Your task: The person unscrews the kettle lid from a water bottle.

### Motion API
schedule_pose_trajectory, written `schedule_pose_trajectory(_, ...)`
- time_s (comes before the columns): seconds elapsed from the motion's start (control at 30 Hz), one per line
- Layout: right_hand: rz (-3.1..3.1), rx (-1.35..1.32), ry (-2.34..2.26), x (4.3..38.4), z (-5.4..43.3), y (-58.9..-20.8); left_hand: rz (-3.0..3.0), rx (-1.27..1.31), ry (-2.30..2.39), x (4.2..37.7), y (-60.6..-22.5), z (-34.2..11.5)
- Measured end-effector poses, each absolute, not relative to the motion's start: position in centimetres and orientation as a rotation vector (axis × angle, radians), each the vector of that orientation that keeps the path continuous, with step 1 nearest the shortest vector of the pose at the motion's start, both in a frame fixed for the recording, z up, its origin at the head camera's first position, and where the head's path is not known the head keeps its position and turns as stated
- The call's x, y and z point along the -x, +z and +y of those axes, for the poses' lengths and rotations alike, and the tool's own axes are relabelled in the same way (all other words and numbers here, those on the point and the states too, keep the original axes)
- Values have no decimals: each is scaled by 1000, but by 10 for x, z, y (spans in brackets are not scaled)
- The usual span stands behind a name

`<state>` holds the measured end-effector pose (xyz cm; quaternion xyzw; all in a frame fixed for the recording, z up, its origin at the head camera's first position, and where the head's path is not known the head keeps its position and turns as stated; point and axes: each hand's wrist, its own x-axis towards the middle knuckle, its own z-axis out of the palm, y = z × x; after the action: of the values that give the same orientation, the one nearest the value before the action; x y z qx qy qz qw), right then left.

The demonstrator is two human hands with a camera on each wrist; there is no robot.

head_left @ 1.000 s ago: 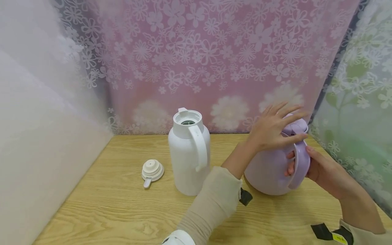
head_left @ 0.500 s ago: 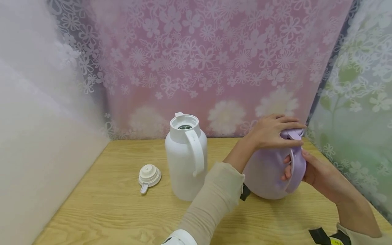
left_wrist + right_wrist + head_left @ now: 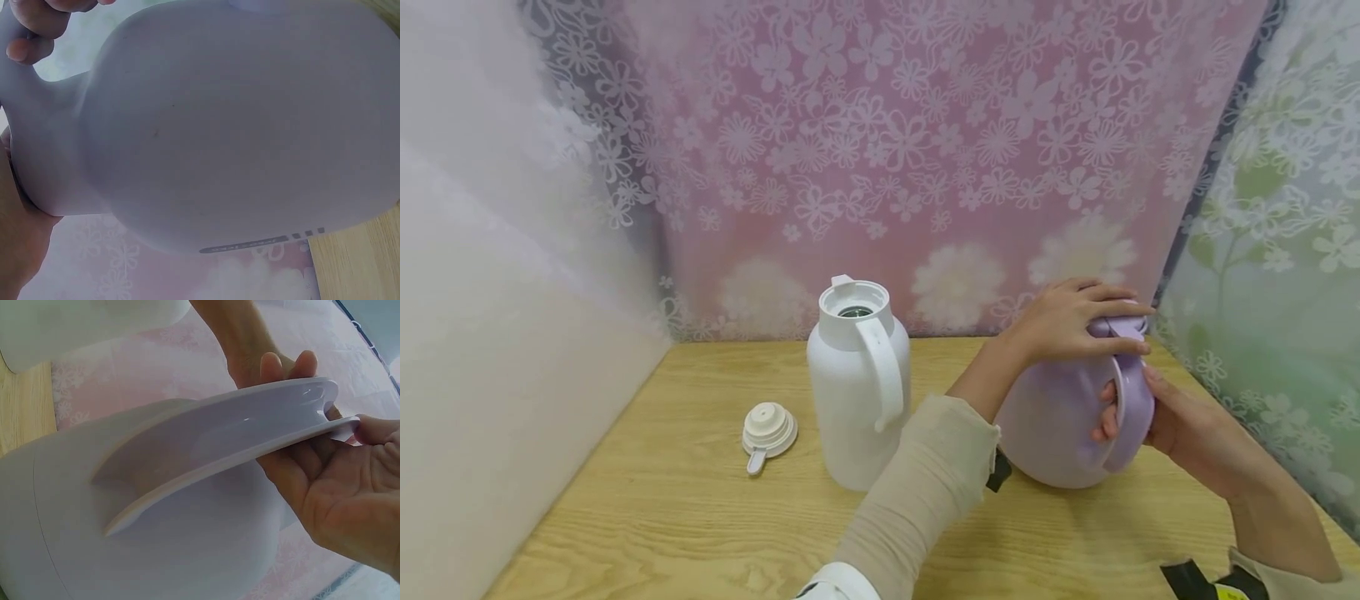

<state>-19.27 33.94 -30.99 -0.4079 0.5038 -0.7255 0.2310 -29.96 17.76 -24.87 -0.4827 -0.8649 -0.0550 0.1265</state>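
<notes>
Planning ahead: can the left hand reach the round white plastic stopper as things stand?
Probably yes, once the left hand leaves the rounded lilac plastic jug: the stopper lies uncovered, though the tall white jug stands between them.

Can't fully see the lid (image 3: 1123,327) on the purple jug (image 3: 1052,425), right of frame, since the left hand (image 3: 1071,321) covers it. Sleeve (image 3: 925,475) blocks the lower right of the white jug (image 3: 850,392). Print (image 3: 259,243) low in the left wrist view? Too tiny to read.
</notes>
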Motion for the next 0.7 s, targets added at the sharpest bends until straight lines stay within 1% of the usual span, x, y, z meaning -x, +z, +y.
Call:
schedule_pose_trajectory(0.43, 1403, 1111, -2007, 191, 338, -304, -2533, 1392, -144, 300, -244, 180)
schedule_pose_trajectory(0.7, 1408, 1101, -2007, 190, 338, -308, -2605, 1324, -138, 294, -247, 182)
